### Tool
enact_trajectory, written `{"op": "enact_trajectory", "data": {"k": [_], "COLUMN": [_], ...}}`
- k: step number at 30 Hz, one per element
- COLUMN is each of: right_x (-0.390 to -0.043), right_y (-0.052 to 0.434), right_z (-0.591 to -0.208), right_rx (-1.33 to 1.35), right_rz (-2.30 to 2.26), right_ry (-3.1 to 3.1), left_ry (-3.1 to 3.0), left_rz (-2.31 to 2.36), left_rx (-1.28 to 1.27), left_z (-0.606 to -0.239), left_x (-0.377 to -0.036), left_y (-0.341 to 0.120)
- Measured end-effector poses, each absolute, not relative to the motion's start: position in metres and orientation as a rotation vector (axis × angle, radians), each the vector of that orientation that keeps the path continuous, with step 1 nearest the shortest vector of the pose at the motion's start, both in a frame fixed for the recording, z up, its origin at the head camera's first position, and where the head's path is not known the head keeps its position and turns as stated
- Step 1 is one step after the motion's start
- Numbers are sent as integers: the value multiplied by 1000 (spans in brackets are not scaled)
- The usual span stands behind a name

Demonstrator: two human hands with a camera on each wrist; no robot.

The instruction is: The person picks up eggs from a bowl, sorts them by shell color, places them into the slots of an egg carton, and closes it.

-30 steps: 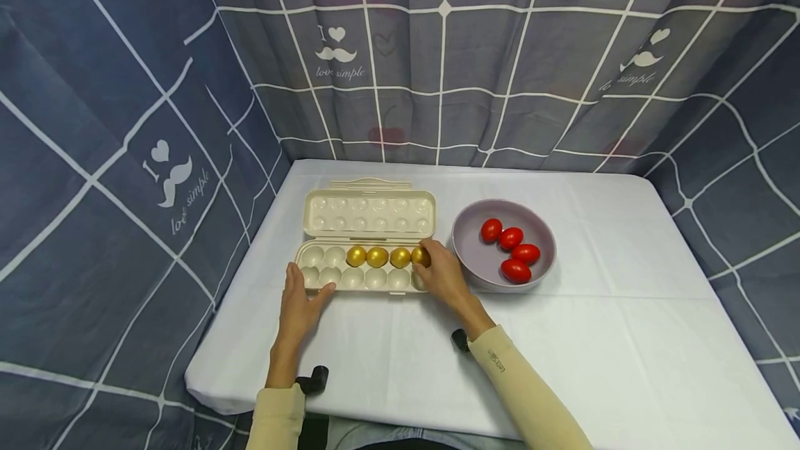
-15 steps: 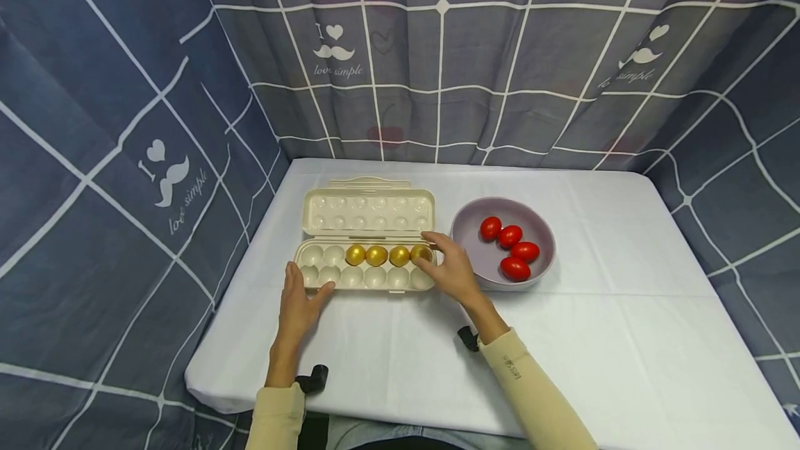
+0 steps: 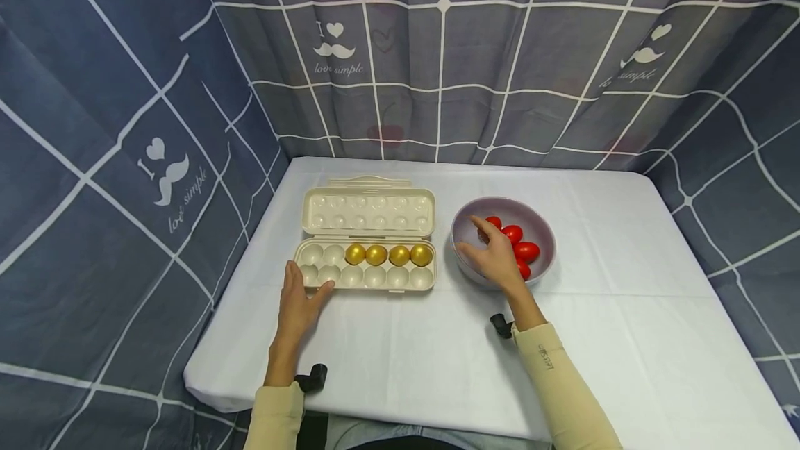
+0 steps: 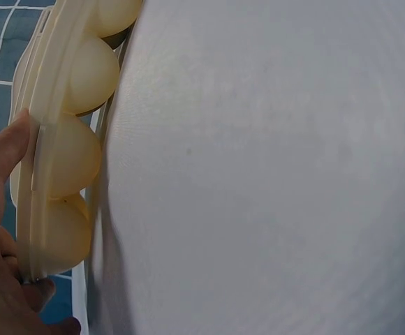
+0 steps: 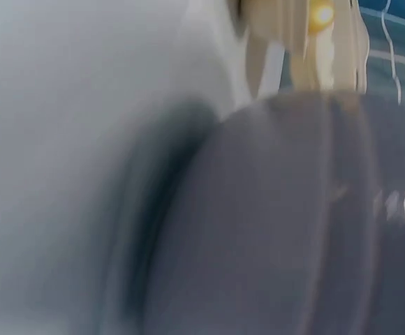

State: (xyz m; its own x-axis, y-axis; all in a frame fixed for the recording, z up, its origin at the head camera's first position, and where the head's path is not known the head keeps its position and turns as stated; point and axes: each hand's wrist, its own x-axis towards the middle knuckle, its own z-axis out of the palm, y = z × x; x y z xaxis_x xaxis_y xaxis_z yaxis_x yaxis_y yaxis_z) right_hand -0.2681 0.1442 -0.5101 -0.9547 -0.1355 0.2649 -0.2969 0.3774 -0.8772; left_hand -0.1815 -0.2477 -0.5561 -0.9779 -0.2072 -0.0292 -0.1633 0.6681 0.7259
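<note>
A cream egg carton (image 3: 365, 275) lies open on the white table, its lid (image 3: 369, 212) folded back. Several gold eggs (image 3: 387, 255) fill the right end of its far row; the near row is empty. My left hand (image 3: 298, 299) rests against the carton's near left corner, fingers straight, thumb on the rim (image 4: 28, 181). My right hand (image 3: 494, 255) hovers over the grey bowl (image 3: 542, 228), fingers spread and relaxed, holding nothing. Several red eggs (image 3: 525, 251) lie in the bowl, partly hidden by the hand. The right wrist view is blurred, showing the bowl's wall (image 5: 293, 230).
The white tablecloth (image 3: 625, 311) covers the table, with bare cloth to the right of the bowl and along the front. Blue-grey checked curtains (image 3: 125, 123) close in the left, back and right sides. The table's front edge runs near my sleeves.
My right hand left the rightmost gold egg in the carton and moved right to hover over the bowl of red eggs. The left hand stayed at the carton's corner.
</note>
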Motion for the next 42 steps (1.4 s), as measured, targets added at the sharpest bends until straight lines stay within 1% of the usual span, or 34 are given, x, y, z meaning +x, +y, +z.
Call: {"op": "enact_trajectory", "data": {"k": [3, 7, 20, 33, 42], "right_x": [-268, -270, -286, -294, -294], "right_y": [155, 158, 171, 169, 166], "right_z": [-506, -503, -513, -515, -517], "right_rx": [334, 230, -53, 71, 247], "right_rz": [1688, 1773, 1729, 1560, 1579], "right_ry": [-2447, -2376, -2462, -2694, -2782], "left_ry": [-2817, -2817, -2820, -2820, -2822], "left_rz": [-1219, -1230, -1206, -1179, -1146], "left_rx": [303, 309, 327, 326, 312], "left_z": [-556, -554, -559, -558, -556], "left_x": [-185, -184, -184, -181, -182], "left_y": [-247, -247, -246, -248, -248]}}
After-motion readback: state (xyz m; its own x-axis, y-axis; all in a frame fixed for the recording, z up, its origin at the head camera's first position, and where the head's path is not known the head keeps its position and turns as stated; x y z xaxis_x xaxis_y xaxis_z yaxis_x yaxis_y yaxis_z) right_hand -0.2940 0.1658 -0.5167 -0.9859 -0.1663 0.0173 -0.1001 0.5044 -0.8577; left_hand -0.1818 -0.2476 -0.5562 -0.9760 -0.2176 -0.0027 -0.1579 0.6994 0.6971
